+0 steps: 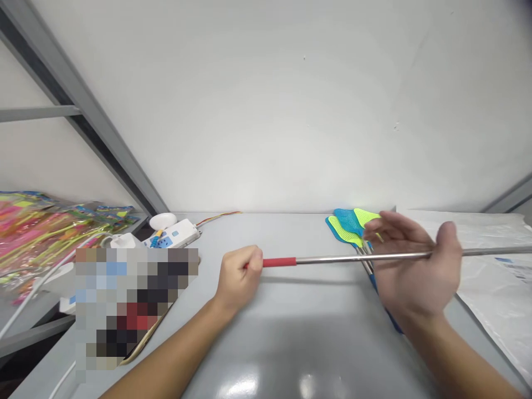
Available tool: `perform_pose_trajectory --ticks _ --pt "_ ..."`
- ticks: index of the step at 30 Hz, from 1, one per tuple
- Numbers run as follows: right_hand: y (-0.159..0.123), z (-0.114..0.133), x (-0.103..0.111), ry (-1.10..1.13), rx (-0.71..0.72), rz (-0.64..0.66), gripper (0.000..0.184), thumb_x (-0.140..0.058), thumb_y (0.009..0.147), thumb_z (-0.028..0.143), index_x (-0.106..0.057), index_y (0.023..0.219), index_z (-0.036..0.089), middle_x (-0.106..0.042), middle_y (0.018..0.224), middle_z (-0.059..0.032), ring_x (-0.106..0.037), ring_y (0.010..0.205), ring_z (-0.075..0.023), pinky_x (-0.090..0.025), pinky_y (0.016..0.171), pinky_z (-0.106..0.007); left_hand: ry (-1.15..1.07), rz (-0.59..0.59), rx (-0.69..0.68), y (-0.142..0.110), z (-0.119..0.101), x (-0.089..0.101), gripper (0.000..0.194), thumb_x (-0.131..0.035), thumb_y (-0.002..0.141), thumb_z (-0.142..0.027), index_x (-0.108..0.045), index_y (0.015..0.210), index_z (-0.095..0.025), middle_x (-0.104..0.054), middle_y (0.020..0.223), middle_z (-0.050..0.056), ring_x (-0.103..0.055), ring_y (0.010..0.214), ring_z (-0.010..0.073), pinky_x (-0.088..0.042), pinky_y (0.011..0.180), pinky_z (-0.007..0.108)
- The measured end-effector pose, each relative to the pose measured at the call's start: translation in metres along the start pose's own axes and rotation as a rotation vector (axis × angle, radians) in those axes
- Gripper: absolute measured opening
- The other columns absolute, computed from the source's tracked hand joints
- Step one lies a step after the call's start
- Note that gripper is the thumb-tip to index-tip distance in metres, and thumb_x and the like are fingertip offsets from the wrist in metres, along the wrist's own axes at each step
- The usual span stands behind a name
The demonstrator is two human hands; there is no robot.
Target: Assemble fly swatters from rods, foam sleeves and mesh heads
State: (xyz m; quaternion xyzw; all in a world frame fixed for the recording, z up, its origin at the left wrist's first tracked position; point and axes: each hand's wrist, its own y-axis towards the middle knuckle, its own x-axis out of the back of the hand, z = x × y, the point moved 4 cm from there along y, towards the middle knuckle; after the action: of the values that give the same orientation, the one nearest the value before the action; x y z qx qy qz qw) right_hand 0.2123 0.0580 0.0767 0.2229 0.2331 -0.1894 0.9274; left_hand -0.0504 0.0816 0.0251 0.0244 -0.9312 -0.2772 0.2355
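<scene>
My left hand [239, 277] is closed in a fist around the red grip of a thin metal rod [328, 257]. The rod lies level across the view and runs out past the right edge, so its far end is hidden. My right hand [415, 271] is open, fingers stretched, with the rod crossing the palm and passing behind the thumb. Just left of and partly behind that hand lie several fly swatters [348, 221] with blue and yellow-green heads, metal shafts and blue handles.
A white power strip [178, 235] with cables sits at the back left, near a white round object [163, 221]. A blurred-out item [137, 305] lies in front. Colourful bagged goods [54, 238] fill the far left. White plastic sheeting [499, 288] covers the right side. Grey frame bars [83, 111] flank the wall.
</scene>
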Motion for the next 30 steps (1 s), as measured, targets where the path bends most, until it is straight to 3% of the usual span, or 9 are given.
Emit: perform_pose_trajectory --ticks 3,6,9,15,20,22,25,27,30 --pt "0.015 0.003 0.011 0.018 -0.002 -0.138 0.051 -0.032 0.096 0.037 -0.076 0.083 0.015 -0.071 0.073 -0.0083 -0.065 0.079 -0.0191 -0.047 0.073 -0.033 0.013 -0.097 0.146 0.003 0.012 0.004 0.039 -0.036 0.094 -0.032 -0.026 0.058 -0.022 -0.024 0.053 -0.005 -0.027 0.049 0.0108 -0.023 0.048 0.026" --pt "0.011 -0.005 0.009 0.0 -0.058 -0.142 0.047 -0.033 0.094 0.03 -0.076 0.083 0.016 -0.074 0.078 -0.0097 -0.067 0.086 -0.0211 -0.047 0.075 -0.035 0.014 -0.146 0.237 0.005 0.017 0.004 0.039 -0.037 0.094 -0.032 -0.026 0.058 -0.023 -0.024 0.054 -0.005 -0.027 0.051 0.0109 -0.023 0.049 0.026" --pt "-0.009 -0.021 -0.004 -0.037 -0.106 -0.041 0.048 -0.031 0.095 0.033 -0.076 0.088 0.018 -0.076 0.088 -0.011 -0.067 0.094 -0.0235 -0.046 0.08 -0.038 -0.001 -0.146 0.272 0.001 0.01 -0.002 0.037 -0.036 0.094 -0.033 -0.024 0.06 -0.022 -0.023 0.056 -0.005 -0.027 0.054 0.0109 -0.024 0.051 0.025" --pt "-0.063 -0.054 -0.031 -0.137 -0.248 0.347 0.054 -0.025 0.1 0.041 -0.076 0.101 0.022 -0.074 0.11 -0.0081 -0.062 0.107 -0.0262 -0.043 0.089 -0.042 -0.064 0.052 0.253 -0.009 -0.02 -0.022 0.038 -0.037 0.092 -0.037 -0.025 0.06 -0.021 -0.025 0.057 -0.004 -0.027 0.054 0.0104 -0.025 0.05 0.024" --pt "-0.059 -0.059 -0.029 -0.204 -0.259 0.437 0.052 -0.027 0.099 0.052 -0.069 0.116 0.026 -0.071 0.115 -0.0061 -0.061 0.108 -0.0249 -0.043 0.091 -0.042 -0.062 0.011 0.283 -0.001 -0.016 -0.006 0.042 -0.039 0.093 -0.042 -0.025 0.059 -0.021 -0.024 0.056 -0.005 -0.026 0.054 0.0104 -0.023 0.05 0.025" --pt "-0.044 -0.052 -0.023 -0.175 -0.213 0.371 0.055 -0.03 0.097 0.056 -0.072 0.11 0.023 -0.073 0.108 -0.008 -0.063 0.103 -0.0249 -0.045 0.087 -0.041 -0.057 -0.036 0.318 0.003 -0.006 0.001 0.043 -0.039 0.093 -0.043 -0.025 0.059 -0.021 -0.024 0.055 -0.005 -0.026 0.053 0.0105 -0.022 0.05 0.025" --pt "-0.018 -0.034 -0.008 -0.09 -0.125 0.154 0.063 -0.027 0.096 0.058 -0.076 0.095 0.018 -0.074 0.092 -0.0107 -0.066 0.093 -0.0245 -0.047 0.085 -0.041 -0.063 -0.106 0.381 0.009 0.016 0.007 0.043 -0.039 0.093 -0.043 -0.026 0.058 -0.022 -0.026 0.053 -0.005 -0.027 0.051 0.0107 -0.022 0.049 0.025" --pt "-0.003 -0.022 0.001 -0.081 -0.072 0.017 0.059 -0.03 0.096 0.052 -0.076 0.089 0.017 -0.074 0.084 -0.0105 -0.067 0.089 -0.0234 -0.047 0.085 -0.04 -0.079 -0.139 0.424 0.011 0.031 0.009 0.042 -0.038 0.093 -0.044 -0.029 0.059 -0.022 -0.028 0.051 -0.006 -0.029 0.049 0.0109 -0.023 0.048 0.025" --pt "0.01 -0.013 0.009 -0.11 0.008 -0.09 0.045 -0.036 0.094 0.036 -0.076 0.086 0.016 -0.073 0.082 -0.0094 -0.067 0.086 -0.0215 -0.049 0.083 -0.038 -0.105 -0.159 0.474 0.012 0.046 0.007 0.041 -0.038 0.093 -0.047 -0.031 0.06 -0.023 -0.03 0.049 -0.006 -0.03 0.046 0.011 -0.024 0.046 0.025"
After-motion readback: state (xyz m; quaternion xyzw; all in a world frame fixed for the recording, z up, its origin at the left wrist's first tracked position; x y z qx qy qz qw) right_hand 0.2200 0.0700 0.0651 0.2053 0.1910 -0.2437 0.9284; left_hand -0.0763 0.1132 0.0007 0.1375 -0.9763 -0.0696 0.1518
